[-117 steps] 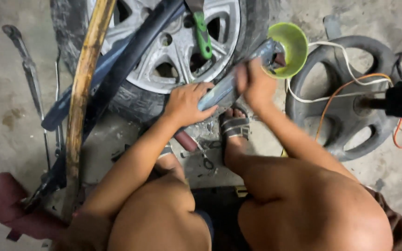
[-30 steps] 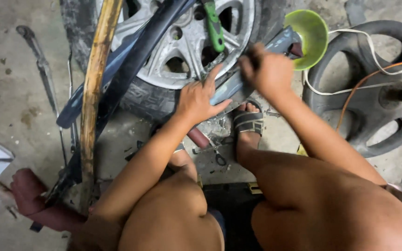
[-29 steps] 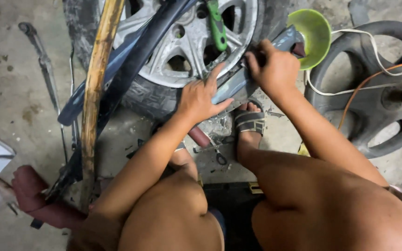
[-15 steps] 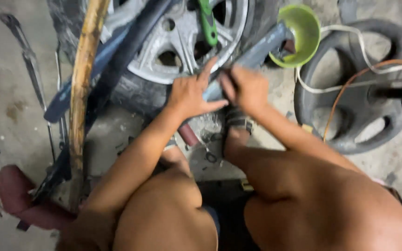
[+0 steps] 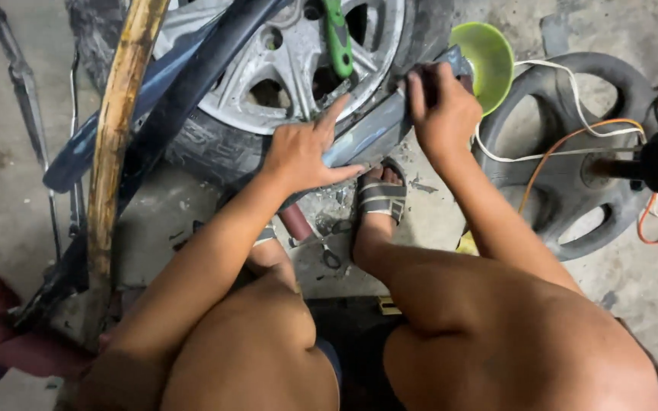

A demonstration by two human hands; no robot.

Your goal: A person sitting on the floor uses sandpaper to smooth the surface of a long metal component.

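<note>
The left hand (image 5: 304, 152) is pressing flat, fingers spread, on the lower end of a long grey-blue metal strip (image 5: 375, 129) that is lying slantwise across the tyre of an alloy wheel (image 5: 268, 68), running from about 7 o'clock up to 1 o'clock of that hand; the right hand (image 5: 439, 110) is clenching around the strip's upper end, just beside a green bowl (image 5: 489, 53) at its 2 o'clock. The strip is looking thin-edged, and the bare palm is bearing straight on it, so a slip of either hand is likely risking a cut or a scrape along the edge. The sandalled foot (image 5: 378, 202) is sitting directly at 6 o'clock of the strip, so a lost grip could be dropping the metal onto the toes. The right fist, if it is jerking upward, could be knocking the bowl, and the white and orange wires (image 5: 550, 144) trailing over the dark wheel (image 5: 573, 160) at 3 o'clock could be catching a swinging elbow. Compared with half a second ago, the right hand is sitting farther up the strip, nearer the bowl, while the left hand is staying planted at nearly the same spot; the green-handled tool (image 5: 336, 38) is remaining lodged in the wheel spokes at 12 o'clock
</note>
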